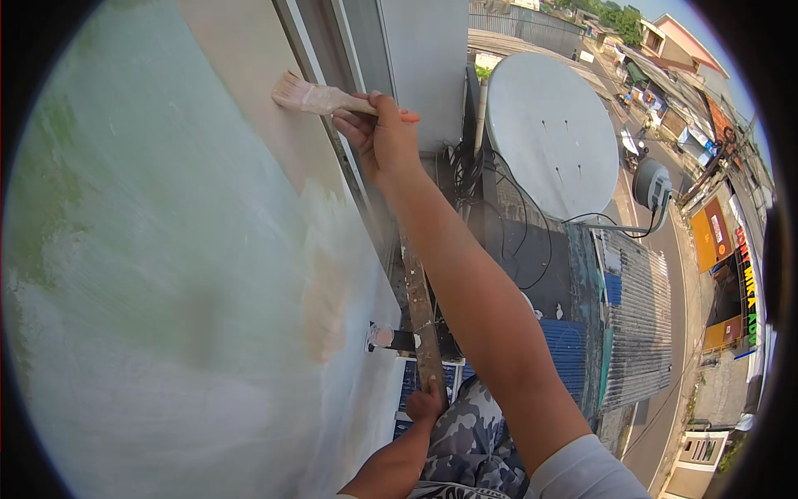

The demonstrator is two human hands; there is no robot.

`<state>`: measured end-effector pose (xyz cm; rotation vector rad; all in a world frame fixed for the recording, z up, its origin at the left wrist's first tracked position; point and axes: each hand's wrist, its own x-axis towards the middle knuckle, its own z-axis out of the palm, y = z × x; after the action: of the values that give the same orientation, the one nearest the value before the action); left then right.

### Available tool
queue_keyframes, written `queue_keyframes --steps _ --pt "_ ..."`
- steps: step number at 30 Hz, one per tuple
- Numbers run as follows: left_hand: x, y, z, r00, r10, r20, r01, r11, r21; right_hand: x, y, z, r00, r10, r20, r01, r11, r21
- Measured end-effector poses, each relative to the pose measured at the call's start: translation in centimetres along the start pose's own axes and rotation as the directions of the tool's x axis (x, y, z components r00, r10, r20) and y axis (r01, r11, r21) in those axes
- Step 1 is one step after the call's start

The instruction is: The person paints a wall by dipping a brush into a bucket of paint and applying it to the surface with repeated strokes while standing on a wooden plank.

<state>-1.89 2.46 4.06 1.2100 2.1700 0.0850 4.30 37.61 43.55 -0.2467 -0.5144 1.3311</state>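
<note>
My right hand is closed around the handle of a paintbrush near the top of the view. The brush's pale bristles touch or almost touch the wall, close to its edge by the window frame. The wall is coated unevenly in whitish green, with a beige strip at the top and a tan patch lower down. Low in the view, my left hand is closed on a worn, paint-spotted bar, its fingers partly hidden behind the bar.
A large satellite dish stands to the right, with tangled black cables beside it. A bracket juts from the wall near the bar. Far below lie a corrugated roof and a street with shopfronts.
</note>
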Motion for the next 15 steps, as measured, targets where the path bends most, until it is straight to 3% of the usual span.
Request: queue_keyframes --steps 4,7,12,15 --pt "0.2 -0.3 0.4 1.0 0.023 -0.021 -0.024 0.999 -0.023 -6.1 4.8 -13.2 0.919 0.149 -0.365 -0.224 0.959 -0.172" --pt "0.3 -0.3 0.5 1.0 0.008 -0.017 -0.008 1.0 -0.012 -7.9 5.1 -16.6 0.888 0.114 -0.445 -0.306 0.87 -0.387" --pt "0.4 -0.3 0.9 1.0 -0.001 -0.01 0.001 1.0 0.001 -2.7 2.0 -8.4 0.973 -0.005 -0.229 -0.143 0.769 -0.623" --pt "0.4 -0.4 0.8 0.999 0.029 -0.017 -0.029 1.0 -0.001 0.4 -1.8 -1.6 0.99 -0.144 0.003 0.125 0.853 -0.507"
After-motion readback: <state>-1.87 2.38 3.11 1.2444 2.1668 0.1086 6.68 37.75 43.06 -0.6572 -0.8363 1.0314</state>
